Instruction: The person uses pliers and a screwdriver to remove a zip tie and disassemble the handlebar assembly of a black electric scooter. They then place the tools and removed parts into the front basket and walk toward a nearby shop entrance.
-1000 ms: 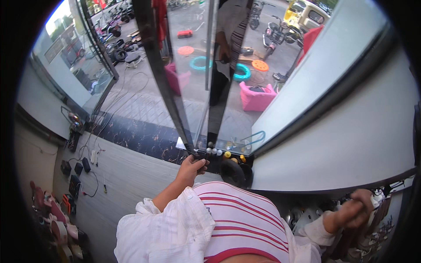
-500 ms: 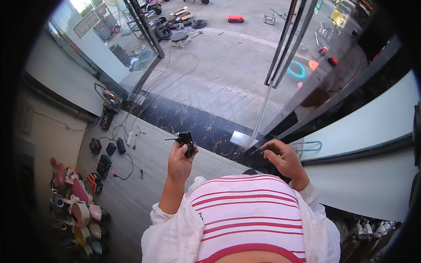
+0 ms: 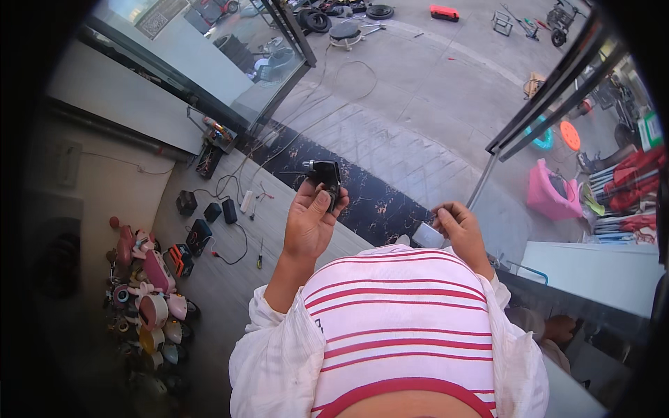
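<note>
My left hand (image 3: 310, 221) is closed round a black part (image 3: 325, 174) with a short silver barrel on one side and a thin dark rod sticking out. Its thumb presses on the near face, and the fingers wrap behind. To the right, my right hand (image 3: 462, 228) is held with thumb and forefinger pinched together. Whatever lies between those fingertips is too small to name. Just beyond and below the right fingertips, a flat silvery plate (image 3: 426, 235) shows by the dark marbled doorway strip (image 3: 376, 209).
Black boxes (image 3: 201, 235), cables and a screwdriver (image 3: 260, 254) lie on the grey floor at left, with toy-like pink items (image 3: 159, 270) nearer. Glass doors (image 3: 279, 76) flank the doorway. Outside are a round stool (image 3: 344, 31), a red case (image 3: 444, 12) and a pink basket (image 3: 552, 191).
My view has turned, so the doorway and floor items sit farther right in the picture. Both hands sit higher in it, the left still gripping the black part, the right still pinched.
</note>
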The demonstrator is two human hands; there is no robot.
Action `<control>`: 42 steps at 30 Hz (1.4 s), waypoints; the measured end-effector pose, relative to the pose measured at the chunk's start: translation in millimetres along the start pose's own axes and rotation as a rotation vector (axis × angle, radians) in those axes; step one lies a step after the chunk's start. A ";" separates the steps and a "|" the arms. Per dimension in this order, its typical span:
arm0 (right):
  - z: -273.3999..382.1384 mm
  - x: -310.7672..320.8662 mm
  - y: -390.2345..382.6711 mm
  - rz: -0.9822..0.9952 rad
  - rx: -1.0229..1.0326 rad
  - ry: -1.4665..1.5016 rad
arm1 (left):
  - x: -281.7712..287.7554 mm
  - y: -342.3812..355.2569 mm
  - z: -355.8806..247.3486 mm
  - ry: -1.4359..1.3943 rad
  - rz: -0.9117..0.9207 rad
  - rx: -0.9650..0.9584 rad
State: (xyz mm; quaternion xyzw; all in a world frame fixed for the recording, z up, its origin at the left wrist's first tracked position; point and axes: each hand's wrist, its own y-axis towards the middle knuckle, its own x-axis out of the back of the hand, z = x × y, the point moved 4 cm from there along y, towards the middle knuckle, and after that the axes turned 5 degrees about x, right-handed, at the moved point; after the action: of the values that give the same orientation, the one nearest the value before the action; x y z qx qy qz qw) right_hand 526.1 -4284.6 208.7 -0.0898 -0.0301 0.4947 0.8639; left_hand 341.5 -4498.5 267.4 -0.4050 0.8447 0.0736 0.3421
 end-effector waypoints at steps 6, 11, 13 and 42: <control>27.4 -0.8 138.1 -0.026 0.018 -0.046 | 23.3 102.8 -25.4 -0.148 0.072 0.063; 65.8 -33.2 266.3 0.110 0.190 -0.088 | 46.0 226.3 -34.3 -0.294 0.103 0.131; 85.7 -62.3 321.3 0.210 0.326 -0.105 | 50.7 280.3 -45.1 -0.282 0.113 0.140; 152.2 -44.2 862.1 0.179 0.412 -0.030 | 52.4 835.3 -67.1 -0.273 0.167 0.295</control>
State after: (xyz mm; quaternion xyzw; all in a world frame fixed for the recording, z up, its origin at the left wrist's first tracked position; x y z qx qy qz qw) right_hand -250.1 -3877.3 200.3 0.0933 0.0668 0.5662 0.8162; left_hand -329.7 -4006.4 157.0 -0.2657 0.8228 0.0315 0.5014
